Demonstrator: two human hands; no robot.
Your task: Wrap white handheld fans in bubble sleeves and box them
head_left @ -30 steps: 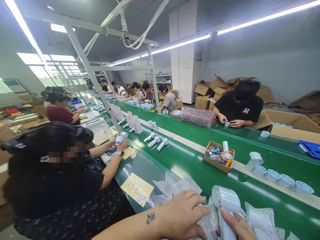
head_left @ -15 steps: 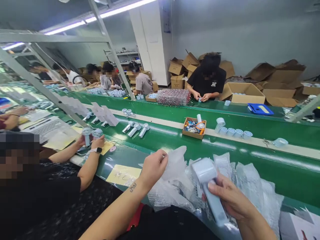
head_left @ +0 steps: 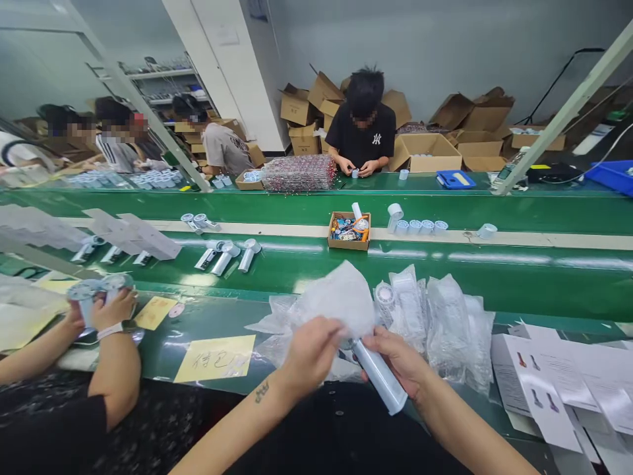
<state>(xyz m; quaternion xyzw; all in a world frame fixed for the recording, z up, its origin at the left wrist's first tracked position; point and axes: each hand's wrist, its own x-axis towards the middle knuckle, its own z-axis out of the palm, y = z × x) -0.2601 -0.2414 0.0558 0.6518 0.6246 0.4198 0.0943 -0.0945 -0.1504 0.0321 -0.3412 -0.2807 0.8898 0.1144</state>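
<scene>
I have the right hand [head_left: 399,359] grasping the fan [head_left: 380,377] by its handle, near centre, the left hand [head_left: 312,353] pinching the bag [head_left: 341,293] over its top; wrapped fans [head_left: 448,323] lie right, a box [head_left: 348,245] farther off.

White glare along the green surface [head_left: 539,280]

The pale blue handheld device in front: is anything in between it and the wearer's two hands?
Nothing visible separates the right hand from the pale blue device: its grip is directly on it. The left hand holds a translucent wrap that stands in its way, hiding the device's far end.
</scene>
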